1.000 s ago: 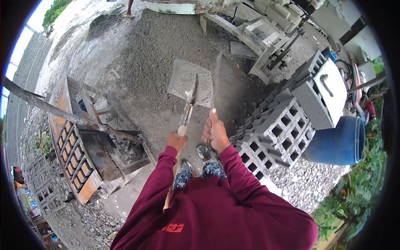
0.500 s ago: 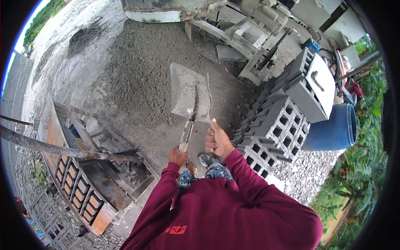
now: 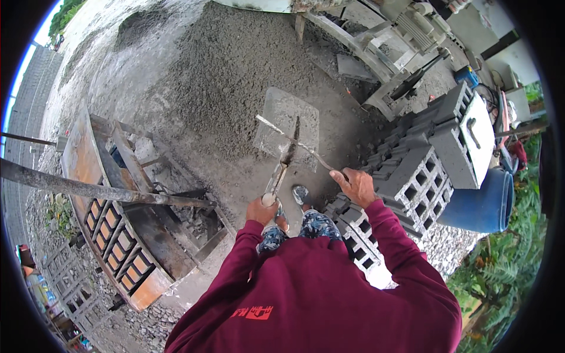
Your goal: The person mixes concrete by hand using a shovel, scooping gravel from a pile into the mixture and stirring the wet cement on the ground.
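My left hand [image 3: 262, 212] is closed round the light grip end of a shovel [image 3: 309, 126]. Its broad grey blade, coated with cement dust, faces up just above the ground. In my right hand [image 3: 356, 187] is one end of a thin, slightly bent strip [image 3: 275, 127], perhaps metal. The strip crosses over the blade near the shaft socket, its far tip reaching past the blade's left edge. I cannot tell whether it touches the blade.
Ahead lies a heap of grey mix [image 3: 218, 76] below a motor-driven machine [image 3: 376, 53]. Hollow concrete blocks [image 3: 421, 191] are stacked at right by a blue barrel [image 3: 479, 203]. A rusty block mould [image 3: 120, 253] stands at left, with a long pole [image 3: 112, 191] across it.
The strip has swung from along the blade's right side to slanting across it. My right hand has moved right, away from my left, and the whole view has shifted.
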`<action>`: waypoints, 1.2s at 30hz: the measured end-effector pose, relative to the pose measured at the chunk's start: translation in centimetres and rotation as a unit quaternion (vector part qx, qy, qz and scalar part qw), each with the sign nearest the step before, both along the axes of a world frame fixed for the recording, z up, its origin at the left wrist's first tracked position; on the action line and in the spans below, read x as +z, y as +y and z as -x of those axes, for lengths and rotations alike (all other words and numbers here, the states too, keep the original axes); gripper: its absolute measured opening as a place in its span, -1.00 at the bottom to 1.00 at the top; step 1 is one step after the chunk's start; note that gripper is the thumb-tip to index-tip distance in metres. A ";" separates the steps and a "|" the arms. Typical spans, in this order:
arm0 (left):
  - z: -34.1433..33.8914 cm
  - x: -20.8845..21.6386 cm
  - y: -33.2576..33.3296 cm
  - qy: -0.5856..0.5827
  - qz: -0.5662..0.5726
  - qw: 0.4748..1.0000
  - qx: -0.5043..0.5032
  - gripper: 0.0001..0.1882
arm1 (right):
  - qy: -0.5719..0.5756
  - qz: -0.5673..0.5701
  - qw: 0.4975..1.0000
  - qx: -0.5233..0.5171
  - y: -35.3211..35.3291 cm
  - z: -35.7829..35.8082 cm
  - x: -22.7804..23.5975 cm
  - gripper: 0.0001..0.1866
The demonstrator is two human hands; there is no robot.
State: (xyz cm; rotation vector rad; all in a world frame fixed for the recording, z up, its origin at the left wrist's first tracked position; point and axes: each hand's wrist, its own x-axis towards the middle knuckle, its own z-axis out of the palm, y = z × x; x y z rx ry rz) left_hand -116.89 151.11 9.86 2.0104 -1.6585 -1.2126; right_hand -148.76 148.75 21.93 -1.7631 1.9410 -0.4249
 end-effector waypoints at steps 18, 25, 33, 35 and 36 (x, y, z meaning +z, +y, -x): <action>1.3 6.8 7.2 -0.101 -0.077 0.992 0.023 -0.64 | -0.012 -0.095 0.992 0.081 -8.4 11.2 -10.5 -0.18; 1.4 5.5 5.6 -0.047 -0.072 0.996 0.024 -0.67 | -0.016 -0.068 0.957 0.281 -5.2 8.4 -8.1 -0.16; 1.9 6.9 6.5 -0.130 -0.014 0.991 0.041 -0.67 | 0.050 0.026 0.983 0.174 -7.6 12.9 -6.4 -0.29; 2.0 6.4 6.0 -0.128 -0.011 0.991 0.034 -0.65 | 0.053 0.059 0.981 0.179 -7.3 12.6 -6.4 -0.29; 2.0 6.3 5.9 -0.134 -0.017 0.990 0.030 -0.62 | 0.047 0.085 0.977 0.189 -6.9 12.4 -7.0 -0.30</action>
